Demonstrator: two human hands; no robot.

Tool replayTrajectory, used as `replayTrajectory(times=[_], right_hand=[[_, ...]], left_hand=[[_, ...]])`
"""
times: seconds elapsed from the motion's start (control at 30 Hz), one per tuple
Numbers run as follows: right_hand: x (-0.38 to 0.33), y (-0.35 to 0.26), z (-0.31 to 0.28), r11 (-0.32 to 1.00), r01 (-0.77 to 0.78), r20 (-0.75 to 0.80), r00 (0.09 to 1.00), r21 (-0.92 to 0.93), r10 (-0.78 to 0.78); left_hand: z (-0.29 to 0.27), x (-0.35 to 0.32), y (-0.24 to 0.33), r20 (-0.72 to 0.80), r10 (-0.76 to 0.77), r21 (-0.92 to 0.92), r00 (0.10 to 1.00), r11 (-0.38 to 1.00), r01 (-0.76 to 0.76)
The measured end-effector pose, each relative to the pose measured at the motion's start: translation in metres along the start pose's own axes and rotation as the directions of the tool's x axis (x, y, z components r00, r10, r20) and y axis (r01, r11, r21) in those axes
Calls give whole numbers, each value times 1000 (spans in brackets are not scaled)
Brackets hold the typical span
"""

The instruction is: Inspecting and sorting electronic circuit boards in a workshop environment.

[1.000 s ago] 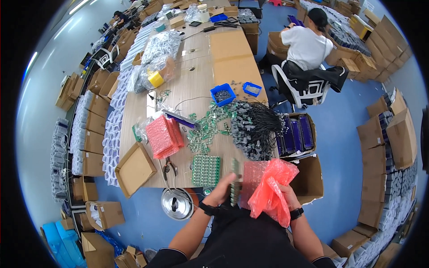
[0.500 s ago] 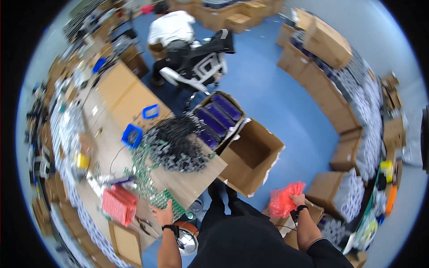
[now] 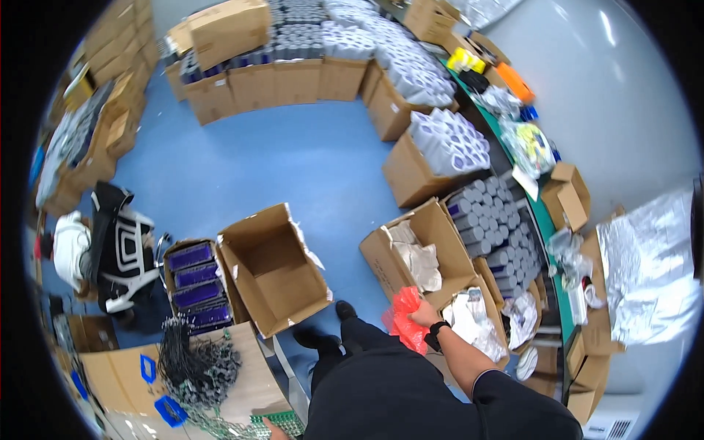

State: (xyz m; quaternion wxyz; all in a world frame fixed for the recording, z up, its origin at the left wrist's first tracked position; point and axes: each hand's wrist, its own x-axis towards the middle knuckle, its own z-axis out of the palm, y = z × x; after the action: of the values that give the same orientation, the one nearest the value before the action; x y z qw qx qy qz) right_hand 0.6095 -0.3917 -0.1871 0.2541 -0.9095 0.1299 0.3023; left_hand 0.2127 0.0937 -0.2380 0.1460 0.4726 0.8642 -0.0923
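My right hand (image 3: 425, 315) is closed on a crumpled, translucent red plastic bag (image 3: 405, 320). It holds the bag by its top, beside open cardboard boxes to my right. One box (image 3: 381, 257) has beige paper-like material (image 3: 418, 257) inside; a nearer one holds white and clear plastic wrapping (image 3: 473, 323). My left hand (image 3: 276, 431) shows only partly at the lower edge, by a green circuit board panel (image 3: 287, 421) on the table. Most of its fingers are out of sight, so its grip cannot be made out.
An open cardboard box (image 3: 275, 271) stands ahead, beside a box of purple-topped parts (image 3: 196, 286). Black cables (image 3: 183, 359) and blue trays (image 3: 170, 411) lie on the table (image 3: 253, 367). Grey cylinders (image 3: 488, 220) fill boxes at right. A person (image 3: 72, 249) sits near an office chair (image 3: 125, 249).
My view has swung to the right, so the table now sits lower left. The red bag, still in my right hand, is now beside the boxes. Less of my left hand shows.
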Motion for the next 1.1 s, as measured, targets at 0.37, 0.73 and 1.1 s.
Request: replayTrajectory(times=[0.37,0.73,1.1], right_hand=[[45,121,-111,971,-123,-220,961,204,168],[-17,345,-201,840,-541,-464,733,44,497],[-8,378,-193,559,-827,-356,542,-65,761]], left_hand=[[-30,-83,88,109,365,107,925,921,-376],[-43,-158,158,256,585,249,770,729,-637],[-62,-207,172,280,578,108,766,774,-623]])
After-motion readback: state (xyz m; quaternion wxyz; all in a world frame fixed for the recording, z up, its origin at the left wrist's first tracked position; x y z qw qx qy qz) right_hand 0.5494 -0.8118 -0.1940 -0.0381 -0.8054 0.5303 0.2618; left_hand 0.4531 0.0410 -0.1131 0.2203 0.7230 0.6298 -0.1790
